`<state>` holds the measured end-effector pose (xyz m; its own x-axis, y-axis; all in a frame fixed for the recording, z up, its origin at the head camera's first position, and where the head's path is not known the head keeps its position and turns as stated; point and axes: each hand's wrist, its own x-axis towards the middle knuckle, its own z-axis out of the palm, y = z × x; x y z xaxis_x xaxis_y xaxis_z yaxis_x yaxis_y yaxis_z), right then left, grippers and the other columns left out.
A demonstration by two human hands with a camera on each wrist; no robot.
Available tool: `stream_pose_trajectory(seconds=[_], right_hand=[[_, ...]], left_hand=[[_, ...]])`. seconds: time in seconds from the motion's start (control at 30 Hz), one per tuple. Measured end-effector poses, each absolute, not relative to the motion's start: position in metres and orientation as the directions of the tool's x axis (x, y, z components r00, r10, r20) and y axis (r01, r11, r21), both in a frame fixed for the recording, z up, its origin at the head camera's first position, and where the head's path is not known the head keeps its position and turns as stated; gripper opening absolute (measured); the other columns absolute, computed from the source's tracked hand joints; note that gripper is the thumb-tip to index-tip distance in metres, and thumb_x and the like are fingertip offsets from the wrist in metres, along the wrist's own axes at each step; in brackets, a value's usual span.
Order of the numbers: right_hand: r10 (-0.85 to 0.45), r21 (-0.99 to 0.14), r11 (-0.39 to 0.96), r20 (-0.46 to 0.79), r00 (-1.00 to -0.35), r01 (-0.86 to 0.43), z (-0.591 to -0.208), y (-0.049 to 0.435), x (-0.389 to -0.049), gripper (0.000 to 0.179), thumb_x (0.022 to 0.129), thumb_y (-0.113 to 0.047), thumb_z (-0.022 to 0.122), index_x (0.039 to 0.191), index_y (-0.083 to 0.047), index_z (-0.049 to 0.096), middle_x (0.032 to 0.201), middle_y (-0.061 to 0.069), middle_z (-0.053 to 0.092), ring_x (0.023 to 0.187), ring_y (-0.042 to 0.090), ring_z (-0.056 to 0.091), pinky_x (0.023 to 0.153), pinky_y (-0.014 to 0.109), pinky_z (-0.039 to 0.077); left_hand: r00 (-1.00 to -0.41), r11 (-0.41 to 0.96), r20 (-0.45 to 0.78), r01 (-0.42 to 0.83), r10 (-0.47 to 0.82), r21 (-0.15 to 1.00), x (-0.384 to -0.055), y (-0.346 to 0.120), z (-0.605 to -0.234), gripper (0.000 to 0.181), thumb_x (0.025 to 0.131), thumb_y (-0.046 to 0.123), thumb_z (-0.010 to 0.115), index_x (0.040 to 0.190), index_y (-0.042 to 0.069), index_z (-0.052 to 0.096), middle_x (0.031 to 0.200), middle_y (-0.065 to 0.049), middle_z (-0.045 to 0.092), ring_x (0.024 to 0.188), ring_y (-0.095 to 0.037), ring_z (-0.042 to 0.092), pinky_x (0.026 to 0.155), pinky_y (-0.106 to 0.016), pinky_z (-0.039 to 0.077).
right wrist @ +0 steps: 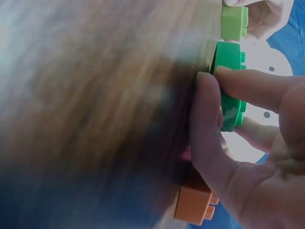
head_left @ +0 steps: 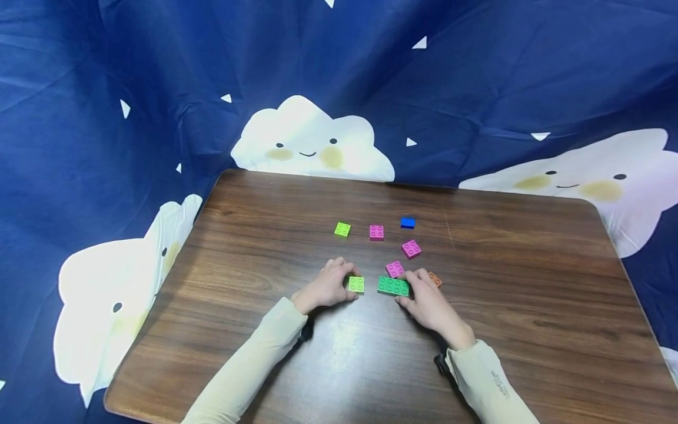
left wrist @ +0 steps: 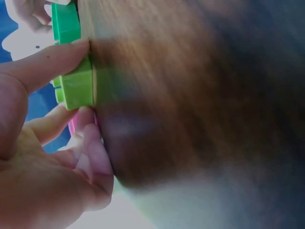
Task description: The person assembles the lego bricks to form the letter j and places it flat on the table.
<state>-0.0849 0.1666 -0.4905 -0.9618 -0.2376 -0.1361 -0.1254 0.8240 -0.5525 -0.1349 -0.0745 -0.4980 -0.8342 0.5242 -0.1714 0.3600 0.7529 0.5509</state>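
Note:
My left hand (head_left: pixel 332 284) pinches a lime green square building brick (head_left: pixel 356 285) between thumb and fingers, low on the tabletop. In the left wrist view that lime brick (left wrist: pixel 78 86) has its studs facing away from the wood. My right hand (head_left: pixel 430 303) grips a longer dark green brick (head_left: pixel 394 286) by its right end. The right wrist view shows the green brick (right wrist: pixel 228 86) slightly tilted against the table. A small gap separates the two held bricks. Just behind the green brick lies a pink brick (head_left: pixel 394 269), and an orange brick (head_left: pixel 435 279) is partly hidden by the right hand.
Farther back on the brown wooden table (head_left: pixel 254 235) lie another lime brick (head_left: pixel 342 229), a magenta brick (head_left: pixel 376 232), a blue brick (head_left: pixel 408 223) and a second pink brick (head_left: pixel 411 249). A blue cloth (head_left: pixel 450 100) with white clouds hangs behind the table.

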Motion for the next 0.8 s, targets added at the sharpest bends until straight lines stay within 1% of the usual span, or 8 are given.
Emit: stream_pose_trajectory(seconds=[0.3, 0.5, 0.67, 0.8], right_hand=[[-0.220, -0.565, 0.819, -0.144, -0.965, -0.102, -0.4915, 0.1639, -0.0876, 0.044, 0.086, -0.017, 0.069, 0.125, -0.002, 0.057, 0.112, 0.018, 0.049, 0.100, 0.029, 0.053, 0.090, 0.050, 0.045], [-0.226, -0.579, 0.811, -0.183, -0.957, -0.081, -0.4905, 0.1627, -0.0869, 0.042, 0.086, -0.015, 0.069, 0.125, -0.004, 0.058, 0.114, 0.018, 0.046, 0.103, 0.031, 0.052, 0.093, 0.052, 0.044], [-0.226, -0.570, 0.819, -0.215, -0.950, -0.066, -0.4900, 0.1614, -0.0878, 0.043, 0.088, -0.015, 0.068, 0.128, -0.006, 0.056, 0.117, 0.018, 0.043, 0.102, 0.031, 0.053, 0.093, 0.052, 0.044], [-0.230, -0.569, 0.819, -0.202, -0.952, -0.077, -0.4908, 0.1608, -0.0867, 0.041, 0.087, -0.013, 0.068, 0.126, -0.007, 0.056, 0.114, 0.017, 0.043, 0.099, 0.029, 0.053, 0.090, 0.051, 0.045]], left_hand=[[-0.831, 0.754, -0.202, 0.332, 0.518, 0.567, -0.1371, -0.0736, -0.4983, 0.043, 0.072, 0.023, 0.082, 0.111, 0.015, 0.065, 0.106, -0.004, 0.058, 0.100, -0.021, 0.047, 0.085, -0.035, 0.041], [-0.829, 0.743, -0.193, 0.335, 0.525, 0.579, -0.1373, -0.0741, -0.4998, 0.043, 0.072, 0.023, 0.082, 0.111, 0.014, 0.065, 0.106, -0.004, 0.058, 0.100, -0.021, 0.047, 0.088, -0.036, 0.041], [-0.831, 0.732, -0.173, 0.343, 0.528, 0.588, -0.1374, -0.0753, -0.4996, 0.043, 0.071, 0.022, 0.083, 0.109, 0.013, 0.066, 0.104, -0.004, 0.058, 0.099, -0.021, 0.048, 0.088, -0.036, 0.042], [-0.832, 0.732, -0.157, 0.359, 0.532, 0.579, -0.1372, -0.0758, -0.4997, 0.042, 0.071, 0.023, 0.083, 0.108, 0.012, 0.066, 0.103, -0.004, 0.058, 0.099, -0.021, 0.049, 0.088, -0.035, 0.043]])
